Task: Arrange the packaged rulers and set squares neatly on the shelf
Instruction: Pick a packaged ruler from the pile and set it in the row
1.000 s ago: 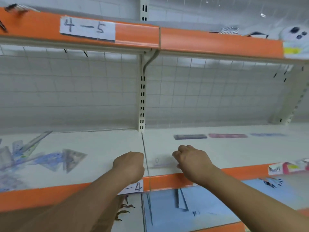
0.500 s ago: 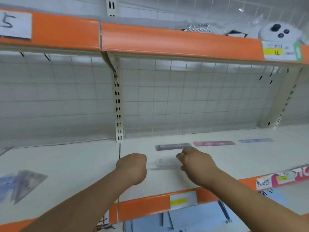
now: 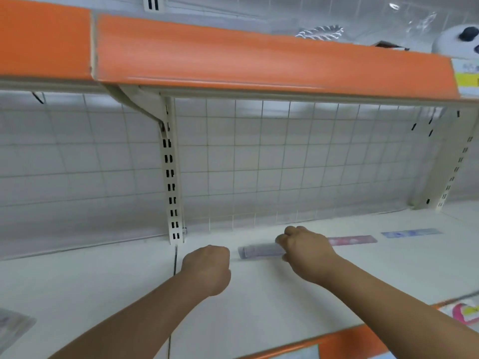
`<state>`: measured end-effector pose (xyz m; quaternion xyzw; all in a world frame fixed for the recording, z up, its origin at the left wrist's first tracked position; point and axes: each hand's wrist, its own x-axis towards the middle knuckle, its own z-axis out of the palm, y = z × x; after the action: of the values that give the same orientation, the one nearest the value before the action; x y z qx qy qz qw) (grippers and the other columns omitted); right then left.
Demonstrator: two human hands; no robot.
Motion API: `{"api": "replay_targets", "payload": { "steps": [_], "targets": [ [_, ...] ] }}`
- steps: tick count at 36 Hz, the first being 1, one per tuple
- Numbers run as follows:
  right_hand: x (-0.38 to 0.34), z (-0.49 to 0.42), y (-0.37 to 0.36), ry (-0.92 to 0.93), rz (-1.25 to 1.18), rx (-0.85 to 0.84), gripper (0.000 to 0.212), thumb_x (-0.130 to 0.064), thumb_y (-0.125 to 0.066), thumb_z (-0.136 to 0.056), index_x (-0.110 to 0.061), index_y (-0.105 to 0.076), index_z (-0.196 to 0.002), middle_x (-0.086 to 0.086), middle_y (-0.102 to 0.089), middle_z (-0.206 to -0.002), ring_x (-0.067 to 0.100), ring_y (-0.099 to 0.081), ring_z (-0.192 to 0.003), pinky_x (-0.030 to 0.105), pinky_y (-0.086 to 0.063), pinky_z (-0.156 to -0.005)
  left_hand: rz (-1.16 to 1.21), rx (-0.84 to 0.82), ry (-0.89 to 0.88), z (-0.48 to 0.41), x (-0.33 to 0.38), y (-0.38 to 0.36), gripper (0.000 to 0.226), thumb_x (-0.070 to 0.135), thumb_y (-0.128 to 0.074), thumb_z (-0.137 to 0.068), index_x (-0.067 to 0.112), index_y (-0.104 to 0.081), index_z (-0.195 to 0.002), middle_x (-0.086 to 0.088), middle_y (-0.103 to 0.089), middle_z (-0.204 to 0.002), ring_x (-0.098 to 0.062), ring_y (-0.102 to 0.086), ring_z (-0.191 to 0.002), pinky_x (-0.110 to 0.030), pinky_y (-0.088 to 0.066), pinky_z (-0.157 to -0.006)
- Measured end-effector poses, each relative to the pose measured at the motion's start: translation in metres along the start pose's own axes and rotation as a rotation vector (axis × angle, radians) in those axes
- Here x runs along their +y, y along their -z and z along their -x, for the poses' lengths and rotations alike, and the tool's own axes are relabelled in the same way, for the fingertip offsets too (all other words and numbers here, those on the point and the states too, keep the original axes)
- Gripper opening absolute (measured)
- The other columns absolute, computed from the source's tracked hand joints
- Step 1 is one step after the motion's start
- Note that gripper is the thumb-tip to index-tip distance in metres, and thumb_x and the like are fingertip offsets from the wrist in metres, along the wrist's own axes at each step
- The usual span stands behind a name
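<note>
Hands (image 3: 207, 268) (image 3: 307, 251) — curled, flanking ruler (image 3: 259, 251), shelf (image 3: 337, 288)

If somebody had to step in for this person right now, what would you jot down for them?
Left hand: closed fist over the shelf; whether it grips anything cannot be told.
Right hand: curled at the right end of the purple-grey ruler pack, apparently setting it down.
Done: pink ruler pack and blue ruler pack lie end to end in a row along the back.
Left: align the purple-grey pack with that row; a blurred packet at the far left looks unsorted.
</note>
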<state>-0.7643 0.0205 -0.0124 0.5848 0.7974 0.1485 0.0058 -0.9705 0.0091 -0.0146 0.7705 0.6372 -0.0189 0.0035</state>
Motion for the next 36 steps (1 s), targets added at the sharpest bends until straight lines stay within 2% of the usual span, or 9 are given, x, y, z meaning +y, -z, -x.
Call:
{"api": "replay_targets", "payload": {
  "steps": [3,9,14,19,21,25,36],
  "targets": [
    [0.005,-0.015,-0.004,0.009,-0.007,-0.016,0.018,-0.015,-0.05,-0.094,-0.013,-0.053,-0.111,0.004,-0.05,-0.111,0.023,-0.049,-0.106,0.031,-0.036,-0.065,0.012,0.007,0.041,-0.004,0.0,-0.001,0.02,0.026,-0.042,-0.098,0.016,-0.054,-0.111,-0.001,-0.059,-0.114,-0.022,-0.058,-0.103,-0.026,-0.038,-0.073],
    [0.022,-0.043,-0.017,0.066,-0.033,-0.046,0.023,-0.013,-0.05,-0.092,-0.015,-0.053,-0.114,0.004,-0.05,-0.112,0.024,-0.049,-0.108,0.031,-0.036,-0.068,0.025,0.03,0.145,-0.01,0.001,0.004,0.019,0.027,-0.043,-0.098,0.017,-0.055,-0.109,-0.001,-0.06,-0.113,-0.022,-0.058,-0.104,-0.026,-0.041,-0.078],
    [0.035,-0.059,-0.03,0.118,-0.084,-0.055,0.025,-0.014,-0.049,-0.091,-0.015,-0.055,-0.115,0.004,-0.052,-0.113,0.025,-0.05,-0.109,0.03,-0.038,-0.07,0.028,0.04,0.214,-0.015,0.009,0.007,0.021,0.027,-0.043,-0.097,0.018,-0.055,-0.111,0.001,-0.059,-0.114,-0.021,-0.057,-0.105,-0.025,-0.038,-0.075],
    [0.041,-0.07,-0.037,0.194,-0.151,-0.121,0.036,-0.029,-0.05,-0.094,-0.015,-0.053,-0.127,0.006,-0.053,-0.124,0.025,-0.048,-0.118,0.034,-0.045,-0.089,0.024,0.013,0.257,-0.015,0.02,0.002,0.012,0.024,-0.042,-0.096,0.017,-0.053,-0.098,-0.001,-0.061,-0.109,-0.022,-0.06,-0.099,-0.026,-0.041,-0.073],
    [0.041,-0.073,-0.04,0.222,-0.172,-0.13,0.036,-0.029,-0.051,-0.093,-0.017,-0.054,-0.127,0.005,-0.053,-0.126,0.025,-0.048,-0.119,0.034,-0.045,-0.092,0.023,0.003,0.281,-0.015,0.024,0.0,0.015,0.023,-0.042,-0.096,0.016,-0.054,-0.103,-0.001,-0.061,-0.112,-0.022,-0.059,-0.102,-0.027,-0.04,-0.074],
    [0.041,-0.078,-0.044,0.276,-0.194,-0.132,0.034,-0.03,-0.051,-0.092,-0.019,-0.055,-0.124,0.004,-0.053,-0.125,0.024,-0.047,-0.119,0.034,-0.044,-0.092,0.015,-0.017,0.33,-0.012,0.028,-0.002,0.027,0.023,-0.042,-0.096,0.016,-0.054,-0.119,-0.001,-0.059,-0.121,-0.022,-0.057,-0.111,-0.029,-0.043,-0.084],
    [0.045,-0.08,-0.051,0.302,-0.226,-0.191,0.028,-0.027,-0.044,-0.092,-0.017,-0.058,-0.114,0.005,-0.053,-0.119,0.023,-0.046,-0.116,0.033,-0.044,-0.09,-0.011,-0.021,0.391,-0.009,0.035,-0.003,0.021,0.022,-0.043,-0.094,0.015,-0.054,-0.109,-0.003,-0.06,-0.117,-0.024,-0.058,-0.108,-0.029,-0.042,-0.077]
  ]
}}
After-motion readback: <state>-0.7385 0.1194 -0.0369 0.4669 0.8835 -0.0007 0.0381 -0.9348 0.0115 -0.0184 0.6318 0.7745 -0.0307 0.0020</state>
